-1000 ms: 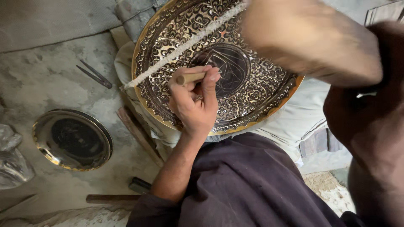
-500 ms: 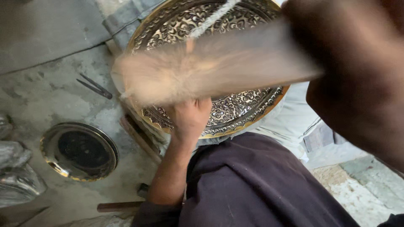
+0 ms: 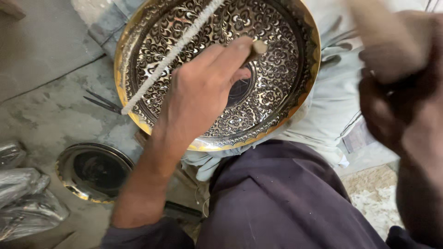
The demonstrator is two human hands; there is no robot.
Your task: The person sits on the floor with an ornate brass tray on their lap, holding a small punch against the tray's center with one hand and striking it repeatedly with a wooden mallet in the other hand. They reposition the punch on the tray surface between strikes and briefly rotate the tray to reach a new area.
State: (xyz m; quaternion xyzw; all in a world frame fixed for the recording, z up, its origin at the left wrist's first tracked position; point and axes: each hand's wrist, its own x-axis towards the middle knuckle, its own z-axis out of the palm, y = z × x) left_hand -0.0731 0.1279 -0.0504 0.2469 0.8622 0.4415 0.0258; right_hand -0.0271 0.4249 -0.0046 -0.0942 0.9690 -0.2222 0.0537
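Note:
A large round brass tray (image 3: 281, 27) with dense dark floral engraving leans against my knee on a pale cloth (image 3: 332, 97). My left hand (image 3: 203, 87) rests on the tray's middle, closed on a thin wooden-handled chisel (image 3: 257, 47) whose end pokes out by the thumb. My right hand (image 3: 406, 106) is raised at the right edge, blurred, gripping a pale wooden mallet (image 3: 392, 37). A white twisted cord (image 3: 170, 55) lies diagonally across the tray's left half.
On the grey stone floor at the lower left lies a smaller round brass plate (image 3: 94, 171) with a dark centre. Crumpled clear plastic bags (image 3: 23, 198) sit at the far left. Thin metal tools (image 3: 104, 102) lie by the tray's left rim. My dark-trousered leg (image 3: 286, 198) fills the foreground.
The mallet swept down across the tray half a second ago and is now lifted back to the right. The view has shifted closer; my left hand stays on the tray's centre.

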